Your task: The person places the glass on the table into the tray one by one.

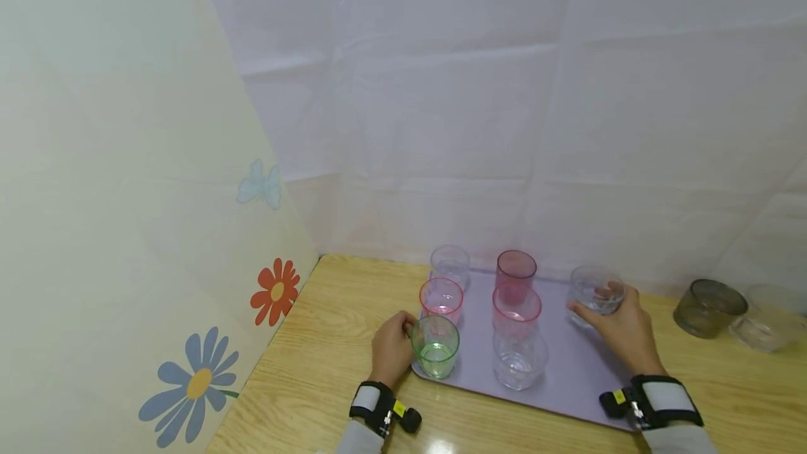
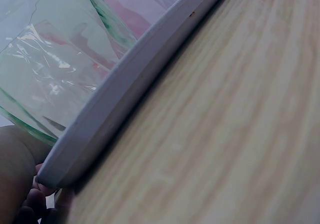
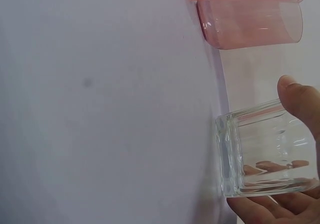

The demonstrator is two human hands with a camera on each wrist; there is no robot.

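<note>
In the head view my right hand grips a clear glass at the back right of the lilac tray. Thumb and fingers lie on opposite sides of this glass, its base at or just above the tray surface. My left hand is at the tray's left edge beside a green glass. In the left wrist view, its curled fingers hold the tray's rim. Two pink glasses, a darker red glass and two clear glasses also stand on the tray.
Right of the tray, on the wooden table, are a smoky dark glass and a clear glass. A white sheet hangs behind. At left rises a pale wall panel with flower pictures.
</note>
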